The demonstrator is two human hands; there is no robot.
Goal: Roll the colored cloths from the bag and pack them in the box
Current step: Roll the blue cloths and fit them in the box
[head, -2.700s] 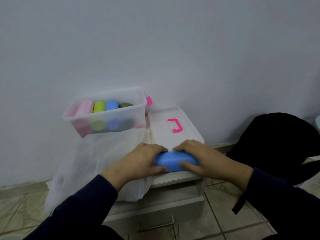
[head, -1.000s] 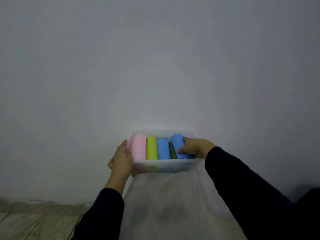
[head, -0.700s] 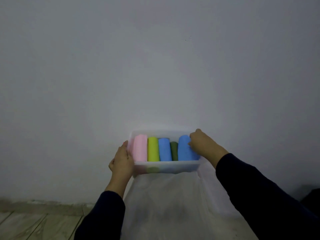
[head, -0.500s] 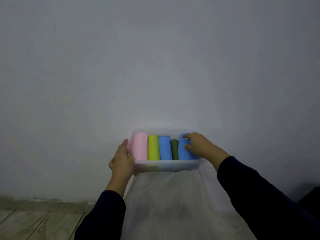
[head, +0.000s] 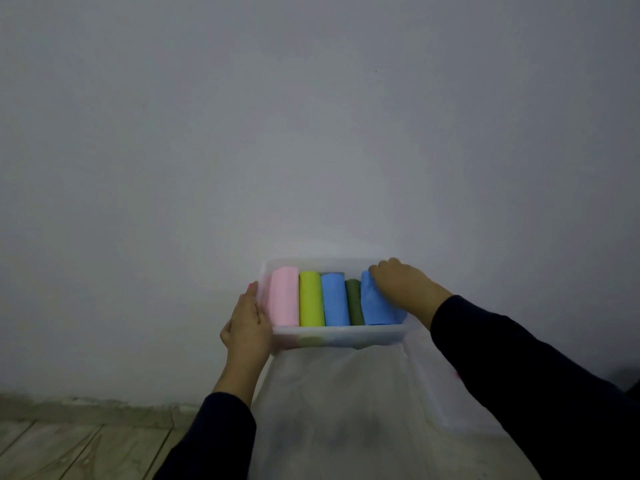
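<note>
The newest blue roll (head: 379, 304) now lies flatter at the right end of the box (head: 339, 336) than half a second ago, when the right hand (head: 403, 289) lay on its top with fingers spread over it; the hand has since slid toward the far right corner, fingers curled over the roll's far end and pressing it down against the box's right wall. The left hand (head: 247, 322) has not shifted: it is flat against the box's left end, fingers straight, thumb along the near corner, steadying rather than clasping. Inside the clear plastic box five rolls lie side by side, long axes running away from the viewer: a pink roll (head: 284, 296) at the left wall, then a lime roll (head: 311, 298), a second blue roll (head: 334, 299), a narrow dark green roll (head: 354, 301) squeezed low between its neighbours, and the new blue one, slightly fatter and standing higher than the green. Blurred colours show through the box's near wall, hinting at rolls beneath. The box stands close to a plain grey wall (head: 311, 116). Just in front of it a translucent white bag (head: 339, 410) spreads toward the viewer between the two dark sleeves. A strip of pale wood-look floor (head: 69, 445) shows at lower left.
</note>
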